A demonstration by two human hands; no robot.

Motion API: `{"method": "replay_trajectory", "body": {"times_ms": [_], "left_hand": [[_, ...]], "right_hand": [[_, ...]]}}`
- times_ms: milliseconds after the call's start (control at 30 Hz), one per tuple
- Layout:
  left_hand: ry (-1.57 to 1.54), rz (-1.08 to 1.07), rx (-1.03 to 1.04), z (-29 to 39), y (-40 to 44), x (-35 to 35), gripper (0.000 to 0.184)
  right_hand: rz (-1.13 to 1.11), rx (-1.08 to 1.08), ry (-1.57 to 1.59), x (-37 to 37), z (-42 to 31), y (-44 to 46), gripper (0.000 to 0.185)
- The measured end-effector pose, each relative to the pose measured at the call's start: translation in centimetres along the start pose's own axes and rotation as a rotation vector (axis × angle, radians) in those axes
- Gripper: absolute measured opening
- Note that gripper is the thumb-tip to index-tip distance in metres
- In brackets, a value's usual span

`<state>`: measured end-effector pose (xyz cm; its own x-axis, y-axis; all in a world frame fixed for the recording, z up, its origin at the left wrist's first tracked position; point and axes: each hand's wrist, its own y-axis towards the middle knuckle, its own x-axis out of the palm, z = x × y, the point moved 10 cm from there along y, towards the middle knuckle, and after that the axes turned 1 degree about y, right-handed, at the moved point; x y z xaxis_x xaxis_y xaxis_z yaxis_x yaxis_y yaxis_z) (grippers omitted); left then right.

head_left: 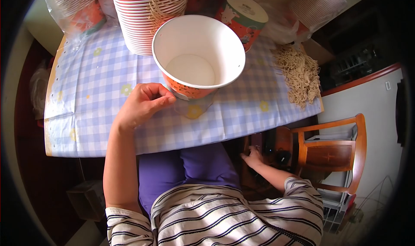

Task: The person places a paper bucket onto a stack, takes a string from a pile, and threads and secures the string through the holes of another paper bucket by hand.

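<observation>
A large paper bucket (194, 43), white inside with a red printed outside, stands open on the table. Two small holes show near its rim. My left hand (147, 102) is beside its lower front, thumb and forefinger pinched together. Whatever lies between those fingertips, if anything, is too small to make out. Low beyond the table's front edge, my right hand (254, 156) reaches down into shadow. Its fingers look partly spread, close to a dark purplish flat item (256, 140) that I cannot identify.
A tall stack of paper buckets (134, 25) with tan cords draped on it stands behind. An upturned bucket (246, 8) is beside it. A heap of tan cords (299, 75) hangs near the checked tablecloth's (103, 99) right edge. A wooden chair (330, 153) stands at right.
</observation>
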<state>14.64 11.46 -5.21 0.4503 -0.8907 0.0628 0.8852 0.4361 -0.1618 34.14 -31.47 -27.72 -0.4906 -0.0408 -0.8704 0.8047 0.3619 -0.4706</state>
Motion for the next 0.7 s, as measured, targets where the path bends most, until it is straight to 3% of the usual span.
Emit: {"method": "replay_trajectory", "body": {"times_ms": [100, 233, 533, 700], "left_hand": [[0.020, 0.003, -0.012, 0.0, 0.0, -0.1, 0.014], [0.000, -0.002, 0.005, 0.2, -0.1, -0.1, 0.016], [-0.009, -0.005, -0.004, 0.1, -0.1, -0.2, 0.016], [-0.015, -0.012, 0.012, 0.3, -0.1, -0.1, 0.015]], "right_hand": [[0.005, -0.247, 0.187, -1.2, -5.6, -2.4, 0.035], [0.010, -0.650, 0.354, -4.9, -13.8, -6.8, 0.015], [-0.035, -1.187, 0.591, -13.9, -25.6, -14.6, 0.009], [0.196, -1.472, 0.659, -19.4, -30.4, -17.2, 0.016]]}}
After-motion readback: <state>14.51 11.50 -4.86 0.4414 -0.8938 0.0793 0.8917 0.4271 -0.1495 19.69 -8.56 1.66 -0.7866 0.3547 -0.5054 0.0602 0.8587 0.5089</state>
